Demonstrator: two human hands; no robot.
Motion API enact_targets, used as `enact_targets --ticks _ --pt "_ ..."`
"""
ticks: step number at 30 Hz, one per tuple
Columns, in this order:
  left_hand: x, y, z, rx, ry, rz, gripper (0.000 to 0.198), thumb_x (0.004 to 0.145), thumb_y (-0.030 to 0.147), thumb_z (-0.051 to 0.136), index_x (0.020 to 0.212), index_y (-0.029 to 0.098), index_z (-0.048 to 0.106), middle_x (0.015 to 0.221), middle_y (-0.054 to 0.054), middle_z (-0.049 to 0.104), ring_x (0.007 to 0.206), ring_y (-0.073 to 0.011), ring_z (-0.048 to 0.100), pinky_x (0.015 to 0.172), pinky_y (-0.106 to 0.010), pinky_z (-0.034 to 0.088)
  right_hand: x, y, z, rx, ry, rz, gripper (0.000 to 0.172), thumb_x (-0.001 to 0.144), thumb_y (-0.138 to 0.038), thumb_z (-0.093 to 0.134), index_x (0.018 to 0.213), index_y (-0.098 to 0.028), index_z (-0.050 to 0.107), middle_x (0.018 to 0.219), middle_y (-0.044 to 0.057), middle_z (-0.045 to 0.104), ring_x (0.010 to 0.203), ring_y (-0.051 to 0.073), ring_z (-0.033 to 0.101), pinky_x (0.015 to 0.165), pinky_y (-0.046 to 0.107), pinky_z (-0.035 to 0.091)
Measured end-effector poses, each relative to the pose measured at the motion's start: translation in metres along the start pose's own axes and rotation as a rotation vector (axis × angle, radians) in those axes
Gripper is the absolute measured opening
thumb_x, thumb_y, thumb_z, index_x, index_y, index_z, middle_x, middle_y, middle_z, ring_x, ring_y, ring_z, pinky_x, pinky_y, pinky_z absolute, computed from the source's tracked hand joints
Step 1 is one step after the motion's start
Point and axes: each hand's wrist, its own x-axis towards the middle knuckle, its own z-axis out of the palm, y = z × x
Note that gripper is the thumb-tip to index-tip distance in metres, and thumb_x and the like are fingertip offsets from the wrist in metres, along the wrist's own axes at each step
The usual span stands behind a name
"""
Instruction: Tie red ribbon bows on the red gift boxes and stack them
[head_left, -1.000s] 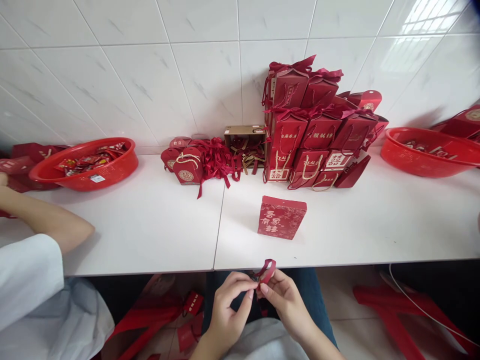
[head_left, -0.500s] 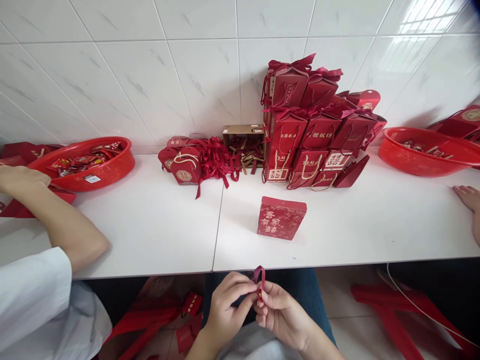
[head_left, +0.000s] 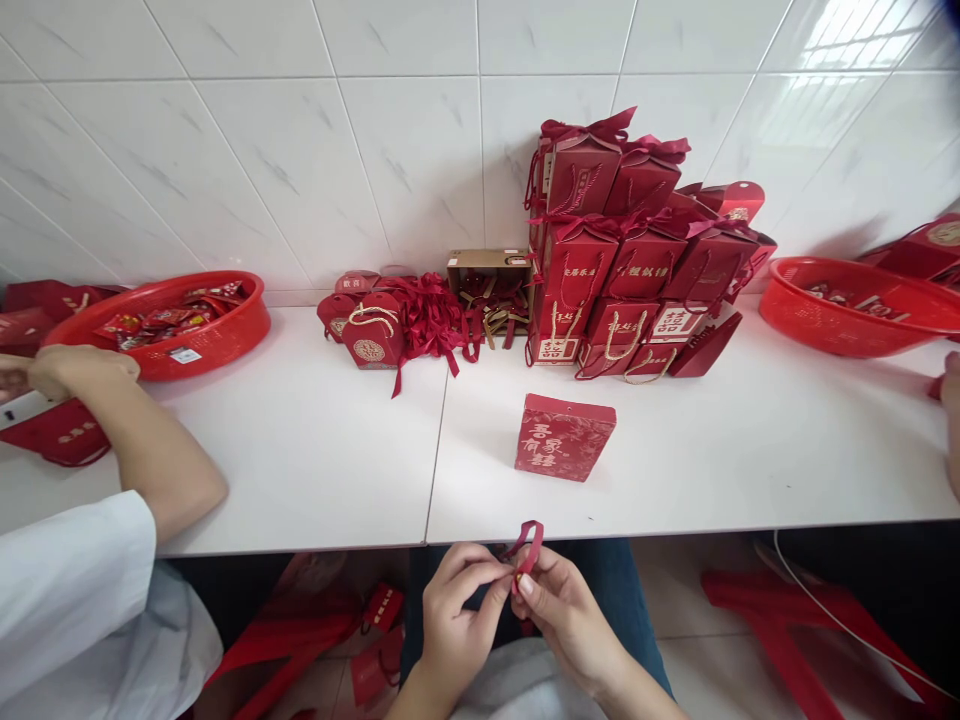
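Observation:
A dark red ribbon loops up between my two hands, over my lap at the table's front edge. My left hand pinches it from the left with thumb and forefinger. From the other side my right hand grips it, and a small gold spot shows at its fingertips. What that gold piece is, I cannot make out. Beyond my hands a red box with pale lettering stands on the white table, touched by neither hand.
Red gift boxes are stacked by the wall. Left of them are an open carton, a ribbon heap and a small box. Red baskets stand either side. A co-worker's arm reaches in left; another person's hand shows right.
The ribbon loop has risen slightly and opened wider between my hands, and my right fingers have shifted on it. The left co-worker's hand has moved, exposing a red box. The right-hand person's hand has moved too.

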Motion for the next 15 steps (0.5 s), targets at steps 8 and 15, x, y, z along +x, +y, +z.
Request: enact_targets --ticks 8,15 --pt "0.014 -0.002 0.004 -0.111 -0.130 -0.029 0.012 0.083 0.012 0.060 0.086 0.021 0.067 0.079 -0.003 0.065 0.074 -0.0163 0.063 0.066 -0.027 0.053 0.003 -0.006 -0.009 -0.128 0.028 -0.114 0.023 0.076 -0.037 0.075 0.083 -0.017 0.066 0.069 -0.001 0.052 0.062 0.010 0.043 0.061 0.024 0.037" --pt "0.096 -0.011 0.013 -0.017 -0.052 -0.092 0.045 0.083 0.025 0.063 0.124 0.023 0.046 0.117 -0.011 0.060 0.110 -0.0240 0.058 0.089 -0.037 0.047 0.006 -0.054 -0.045 -0.158 0.366 -0.424 0.020 0.071 -0.034 0.079 0.084 -0.021 0.070 0.081 0.003 0.061 0.072 0.014 0.053 0.068 0.028 0.045"
